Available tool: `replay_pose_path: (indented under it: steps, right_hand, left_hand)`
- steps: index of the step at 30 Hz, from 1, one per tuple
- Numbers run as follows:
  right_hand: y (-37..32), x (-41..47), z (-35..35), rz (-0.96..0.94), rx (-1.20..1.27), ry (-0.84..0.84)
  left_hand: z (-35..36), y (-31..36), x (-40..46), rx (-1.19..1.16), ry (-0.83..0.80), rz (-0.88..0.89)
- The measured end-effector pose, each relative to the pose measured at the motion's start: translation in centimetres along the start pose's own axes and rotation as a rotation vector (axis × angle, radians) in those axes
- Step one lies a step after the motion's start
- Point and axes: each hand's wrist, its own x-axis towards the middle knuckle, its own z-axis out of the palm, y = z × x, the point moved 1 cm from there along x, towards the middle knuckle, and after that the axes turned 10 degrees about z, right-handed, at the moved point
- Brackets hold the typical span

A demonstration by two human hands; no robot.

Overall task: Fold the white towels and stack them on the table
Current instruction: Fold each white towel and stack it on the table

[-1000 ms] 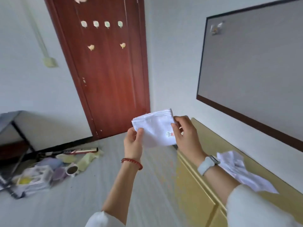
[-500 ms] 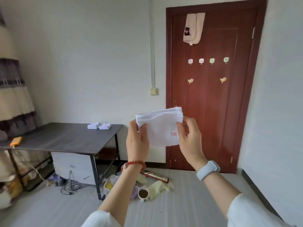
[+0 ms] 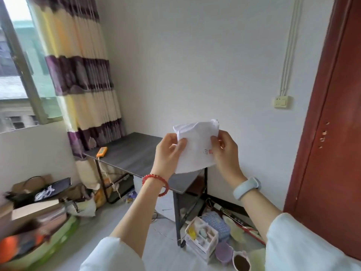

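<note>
A folded white towel [image 3: 197,147] with a small red mark hangs in the air at chest height. My left hand [image 3: 169,153] pinches its left edge, and my right hand [image 3: 224,151] pinches its right edge. Behind and below the towel stands the dark grey table [image 3: 132,153], against the white wall. The towel and my hands hide the table's far right part, so I cannot see any stacked towels there.
An orange device [image 3: 102,151] lies on the table's left end. Boxes and bags [image 3: 39,200] crowd the floor at left under the striped curtain [image 3: 84,79]. Small baskets and cups [image 3: 214,237] sit by the table leg. A red-brown door [image 3: 332,114] stands at right.
The view has swung left, from the door and yellow cabinet to the table, curtain and window. Both hands keep holding the folded towel in front of me.
</note>
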Motion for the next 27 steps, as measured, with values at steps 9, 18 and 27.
replay_pose_path:
  steps: [9,18,27]
  right_hand:
    - [10.2,13.1,21.9,0.103,-0.005,-0.080]
    - [21.0,24.8,33.1,0.291,-0.127,-0.052]
    - [37.2,37.9,43.0,0.550,-0.152,-0.104]
  left_hand:
    - [-11.4,-21.1,14.4,0.322,0.164,0.068]
    - [-14.5,-38.7,28.6,0.074,0.083,-0.190]
    - [-14.8,-58.6,39.9,0.048,-0.120,-0.461]
